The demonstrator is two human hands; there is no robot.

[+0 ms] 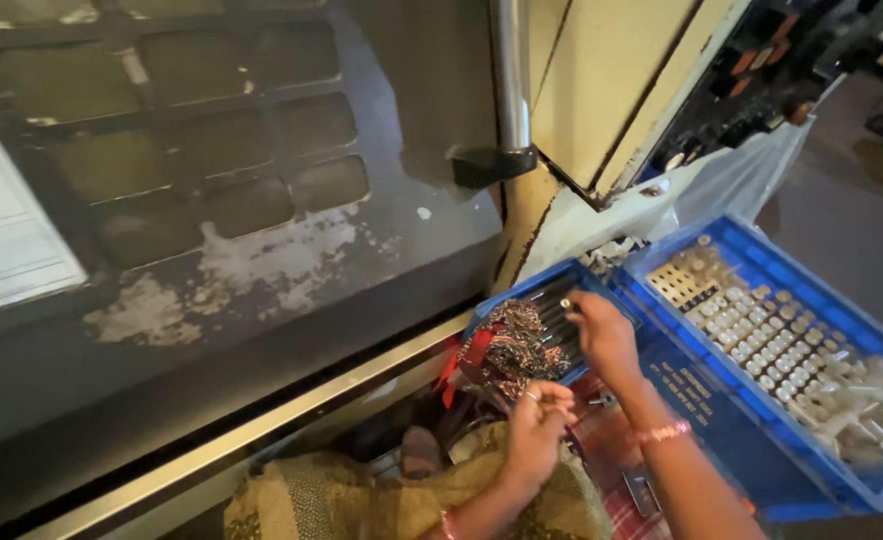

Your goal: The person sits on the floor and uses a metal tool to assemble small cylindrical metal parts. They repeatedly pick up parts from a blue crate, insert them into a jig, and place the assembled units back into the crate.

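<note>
**Small part pinched over a crowded crate**

Dark and flaking, the machine door (211, 200) fills everything at my left, its steel handle (510, 80) running up beside the cream panel (601, 80). Below the door's rail, my left hand (533, 432) hovers over my lap, fingers curled together around something small; what it is, I cannot tell. It sits close to the patterned rag (511, 345) lying in the near blue crate (521, 290). My right hand (601, 335) reaches into that crate, thumb and forefinger pinching a small metal part (565, 304) just above a row of dark rods (551, 305). The grip is thin, I judge: a slip could drop the part among the rods or under the rag, where it would be hard to find. Further right, the second crate (761, 250) holds ranks of pale metal pieces (771, 340); my forearm passing near its rim could jostle them out of order.
</note>
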